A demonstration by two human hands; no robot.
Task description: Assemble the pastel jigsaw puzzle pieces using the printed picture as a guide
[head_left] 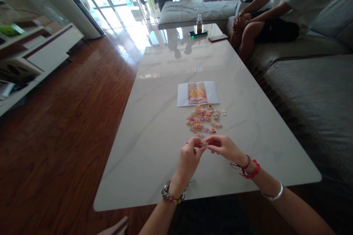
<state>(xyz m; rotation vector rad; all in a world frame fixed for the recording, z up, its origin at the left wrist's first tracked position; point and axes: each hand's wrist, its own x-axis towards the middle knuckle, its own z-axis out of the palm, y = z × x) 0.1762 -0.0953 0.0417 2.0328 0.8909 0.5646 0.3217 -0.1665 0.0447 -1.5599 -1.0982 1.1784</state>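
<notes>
My left hand (191,156) and my right hand (224,147) meet over the near part of the table, fingertips pinched around small pale jigsaw puzzle pieces (204,143). How many pieces are between the fingers I cannot tell. Just beyond my fingers lies a loose heap of jigsaw pieces (202,118) in orange, pink, purple and pale tones. Behind the heap rests a creased white sheet (212,91) with a printed picture (196,93) of two yellow figures on a pink ground. One pale piece (224,112) sits apart at the heap's right.
The glossy white table (154,128) has a bottle (199,22), a dark phone-like device (198,33) and a flat dark-edged object (217,38) at its far end. A person (281,11) sits on the grey sofa (309,95) to the right. A white cabinet (46,55) stands left.
</notes>
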